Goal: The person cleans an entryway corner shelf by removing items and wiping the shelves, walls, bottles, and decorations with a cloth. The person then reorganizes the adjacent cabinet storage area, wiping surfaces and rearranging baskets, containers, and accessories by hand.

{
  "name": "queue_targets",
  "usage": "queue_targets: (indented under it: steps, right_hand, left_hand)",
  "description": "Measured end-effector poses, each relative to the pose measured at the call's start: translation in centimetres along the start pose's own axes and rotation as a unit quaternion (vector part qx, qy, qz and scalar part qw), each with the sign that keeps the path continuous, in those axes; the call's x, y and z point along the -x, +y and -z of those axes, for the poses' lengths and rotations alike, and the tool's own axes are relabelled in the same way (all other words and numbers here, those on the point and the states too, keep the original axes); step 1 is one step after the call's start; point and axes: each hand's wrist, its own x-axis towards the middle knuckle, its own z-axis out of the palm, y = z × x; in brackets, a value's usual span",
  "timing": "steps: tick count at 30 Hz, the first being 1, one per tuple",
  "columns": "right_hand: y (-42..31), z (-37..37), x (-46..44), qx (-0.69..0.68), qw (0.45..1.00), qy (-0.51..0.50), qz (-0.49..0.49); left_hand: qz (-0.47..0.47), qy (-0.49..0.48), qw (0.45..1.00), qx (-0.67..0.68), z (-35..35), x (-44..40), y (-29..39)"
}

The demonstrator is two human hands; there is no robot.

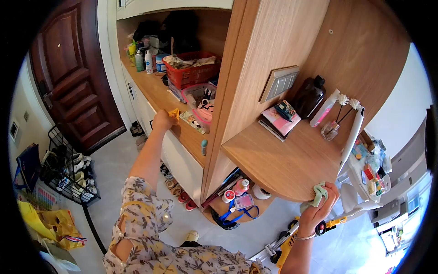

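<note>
My right hand point(323, 206) is closed round a pale green cloth point(319, 194) at the rounded edge of the wooden shelf point(273, 160). Out to the left, my left hand point(163, 120) reaches over the cabinet counter point(187, 137) and grips a small crumpled orange-yellow item point(174, 114), whose kind I cannot make out. Just right of that hand lies a patterned flat packet point(191, 121). Behind it stands a pink-rimmed clear tub point(189, 97) with things inside.
On the rounded shelf are stacked booklets point(279, 122), a dark bottle point(309, 97) and a reed diffuser point(329, 131). A red basket point(185, 75) and several bottles fill the counter's back. Shoes sit in a wire rack point(68, 176). A yellow toy vehicle point(287, 246) stands below right.
</note>
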Motion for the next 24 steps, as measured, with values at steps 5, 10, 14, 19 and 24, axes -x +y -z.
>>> queue_targets:
  steps: [5, 10, 14, 19, 24]
  right_hand:
    - [-0.3, 0.1, -0.1, -0.012, 1.0, 0.001, -0.002]
    - [-0.2, 0.3, -0.2, -0.003, 1.0, 0.0, 0.013]
    - [-1.9, 1.3, -0.5, -0.017, 0.999, -0.009, -0.04]
    - [-5.6, 3.3, -0.3, -0.207, 0.971, 0.018, -0.117]
    - [-9.5, 4.0, 0.0, -0.601, 0.698, -0.153, -0.358]
  left_hand:
    - [0.023, 0.057, 0.997, 0.038, -0.2, 2.3, -1.3]
    - [-0.029, 0.092, 0.863, 0.496, 1.4, 9.6, -0.5]
    - [-0.157, 0.069, 0.764, 0.622, 6.6, 22.9, 6.2]
    - [-0.325, 0.079, 0.765, 0.551, 9.5, 32.0, 12.8]
    - [-0.415, 0.014, 0.775, 0.475, 8.8, 37.2, 18.0]
